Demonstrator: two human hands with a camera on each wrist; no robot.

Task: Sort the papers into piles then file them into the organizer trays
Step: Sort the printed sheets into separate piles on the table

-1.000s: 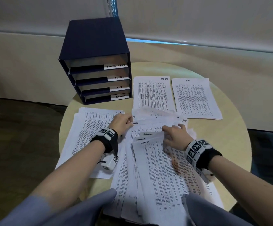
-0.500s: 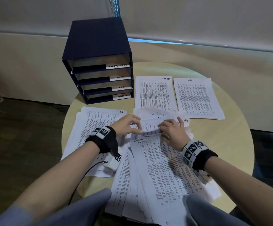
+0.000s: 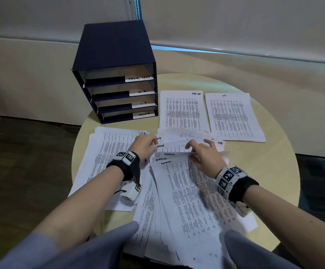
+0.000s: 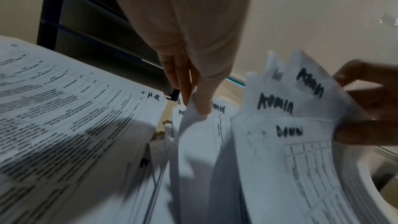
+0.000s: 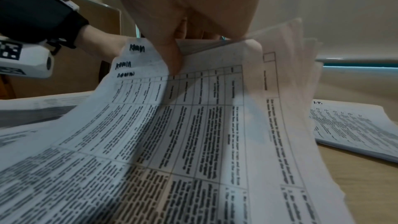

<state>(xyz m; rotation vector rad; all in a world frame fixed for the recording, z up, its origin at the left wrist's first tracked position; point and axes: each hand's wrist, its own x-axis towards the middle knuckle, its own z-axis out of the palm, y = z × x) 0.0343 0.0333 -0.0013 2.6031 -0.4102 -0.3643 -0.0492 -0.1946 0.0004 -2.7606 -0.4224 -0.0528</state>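
Note:
A loose fanned stack of printed sheets marked ADMIN (image 3: 185, 195) lies in front of me on the round table. My right hand (image 3: 200, 152) pinches the lifted top edges of several of these sheets (image 5: 193, 74), thumb on the front. My left hand (image 3: 150, 142) pinches the top left corner of a sheet (image 4: 193, 113) in the same stack. An H.R. pile (image 3: 107, 152) lies to the left, a task list pile (image 3: 183, 111) and an I.T. pile (image 3: 233, 117) at the back. The dark blue organizer (image 3: 115, 74) has four labelled trays.
The round wooden table (image 3: 270, 171) shows bare wood at right and at its back edge. A beige wall and a blind run behind it. Dark floor lies to the left. My grey-clad knees (image 3: 107, 247) sit under the table's near edge.
Both hands moved up to the top edge of the ADMIN stack. The right hand went from resting on the sheets to lifting their top edges; the left hand took hold of a corner.

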